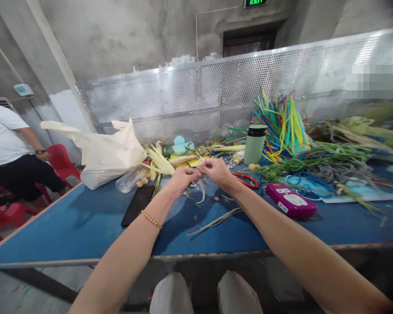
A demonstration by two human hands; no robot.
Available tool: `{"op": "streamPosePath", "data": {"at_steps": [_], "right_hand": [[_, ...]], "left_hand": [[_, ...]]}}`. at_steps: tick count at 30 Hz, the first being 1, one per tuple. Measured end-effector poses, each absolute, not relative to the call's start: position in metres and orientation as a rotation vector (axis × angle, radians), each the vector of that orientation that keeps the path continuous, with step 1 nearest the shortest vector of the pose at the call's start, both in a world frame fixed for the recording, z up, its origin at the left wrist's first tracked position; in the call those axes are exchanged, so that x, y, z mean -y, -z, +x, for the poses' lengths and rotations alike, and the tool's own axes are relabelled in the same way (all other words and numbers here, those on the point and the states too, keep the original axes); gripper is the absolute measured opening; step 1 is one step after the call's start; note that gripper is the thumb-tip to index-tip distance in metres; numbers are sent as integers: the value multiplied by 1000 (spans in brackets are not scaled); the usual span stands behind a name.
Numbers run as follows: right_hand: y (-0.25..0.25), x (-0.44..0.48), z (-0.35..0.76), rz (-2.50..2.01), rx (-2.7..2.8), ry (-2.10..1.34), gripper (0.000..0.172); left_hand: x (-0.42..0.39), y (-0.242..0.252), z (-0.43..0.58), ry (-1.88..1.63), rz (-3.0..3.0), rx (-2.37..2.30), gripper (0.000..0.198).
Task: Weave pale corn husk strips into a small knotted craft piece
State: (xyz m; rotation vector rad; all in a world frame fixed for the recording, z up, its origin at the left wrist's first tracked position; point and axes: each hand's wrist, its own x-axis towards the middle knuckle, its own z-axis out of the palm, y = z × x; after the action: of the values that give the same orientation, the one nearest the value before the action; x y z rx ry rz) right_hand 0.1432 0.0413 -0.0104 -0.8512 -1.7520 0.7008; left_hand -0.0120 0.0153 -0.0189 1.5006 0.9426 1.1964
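Above the middle of the blue table (94, 235), my left hand (185, 181) and my right hand (218, 172) meet with fingertips pinched together. Between them is a small pale piece (200, 162) that looks like corn husk; most of it is hidden by the fingers. A thin pale husk strip (202, 192) shows just below; whether it hangs from the hands or lies on the table, I cannot tell. Corn husks (160, 159) are heaped behind my left hand. Red-handled scissors or pliers (247, 180) rest beside my right wrist.
A plastic bag (108, 152), clear plastic container (127, 181) and black phone (138, 205) are left. Rightward stand a green tumbler (254, 146), colourful strips (286, 126), green stems (314, 158) and a purple box (291, 200). A person (9, 139) is beside red chairs (63, 163).
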Motion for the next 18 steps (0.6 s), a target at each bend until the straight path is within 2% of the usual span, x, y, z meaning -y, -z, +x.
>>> {"op": "streamPosePath", "data": {"at_steps": [8, 18], "right_hand": [[15, -41, 138, -883, 1665, -729, 29], [15, -39, 138, -889, 1655, -780, 30]], "left_hand": [[-13, 18, -10, -1213, 1516, -967, 30], [-14, 19, -10, -1195, 1529, -976, 35]]}}
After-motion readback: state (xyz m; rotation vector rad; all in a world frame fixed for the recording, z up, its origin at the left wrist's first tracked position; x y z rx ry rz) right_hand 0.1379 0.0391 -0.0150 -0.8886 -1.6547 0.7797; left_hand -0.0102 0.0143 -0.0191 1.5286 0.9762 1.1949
